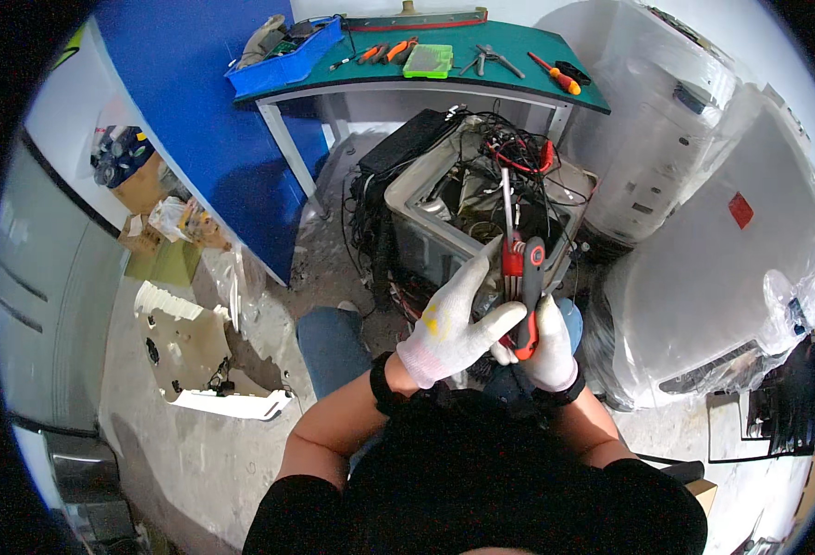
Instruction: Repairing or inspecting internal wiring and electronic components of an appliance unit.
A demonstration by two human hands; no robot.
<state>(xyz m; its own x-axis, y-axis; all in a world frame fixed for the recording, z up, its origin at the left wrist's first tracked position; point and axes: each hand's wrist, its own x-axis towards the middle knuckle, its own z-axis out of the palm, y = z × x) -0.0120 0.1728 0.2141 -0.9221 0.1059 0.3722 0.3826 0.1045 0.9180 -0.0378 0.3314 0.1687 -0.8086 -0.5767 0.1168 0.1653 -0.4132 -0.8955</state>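
Note:
In front of my knees I hold a red and black folding hex key set (532, 282), with one long key swung out and pointing away from me. My right hand (553, 351), in a white glove, is closed round the near end of its handle. From the left side my left hand (449, 324), gloved in white with a yellow stain, has its thumb and forefinger against the set; its other fingers are partly hidden. Just beyond stands a grey plastic bin (406, 205) full of tangled black cables (518, 153) and a red lead (546, 155).
A green-topped table (542, 57) at the back holds a blue tray (308, 57), orange-handled pliers (398, 50), a green case (429, 61) and a screwdriver (560, 76). Film-wrapped machines (685, 250) stand right. A white plastic housing (185, 347) lies on the floor left, near a blue partition (213, 120).

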